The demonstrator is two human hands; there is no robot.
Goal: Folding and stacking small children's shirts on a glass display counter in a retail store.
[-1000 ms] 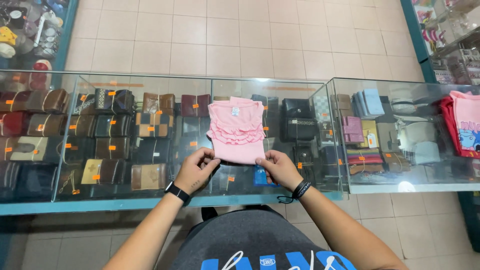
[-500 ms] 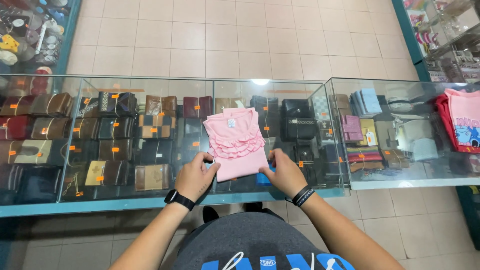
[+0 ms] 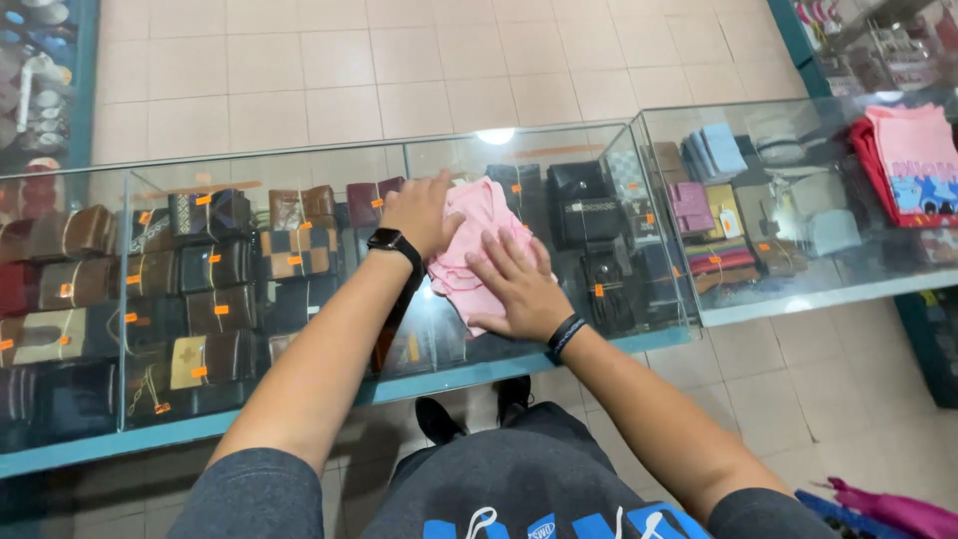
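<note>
Both hands lie on the pink garment [image 3: 477, 250], which is bunched up on the glass top of the desk [image 3: 299, 299] right in front of me. My left hand [image 3: 424, 212] rests on its far left edge with the fingers curled over the cloth, and my right hand [image 3: 521, 286] presses flat on its near side, fingers spread wide; neither one pinches or lifts the cloth. Under the glass, to the left of my hands and beneath them, rows of brown, tan and dark wallets [image 3: 150, 289] stand with small orange tags. Just past my right hand, black purses [image 3: 589, 215] sit in the same case. Further right of it, a second glass case [image 3: 798, 200] holds folded blue and purple pieces, and on its far right end lies a stack of red and pink shirts [image 3: 913, 160]. Beyond my hands stretches a floor of pale tiles [image 3: 399, 70]. On my left wrist sits a black watch [image 3: 391, 241], and on my right wrist a black band [image 3: 566, 334]. Below my arms my black shoes [image 3: 474, 409] show on the tiles.
</note>
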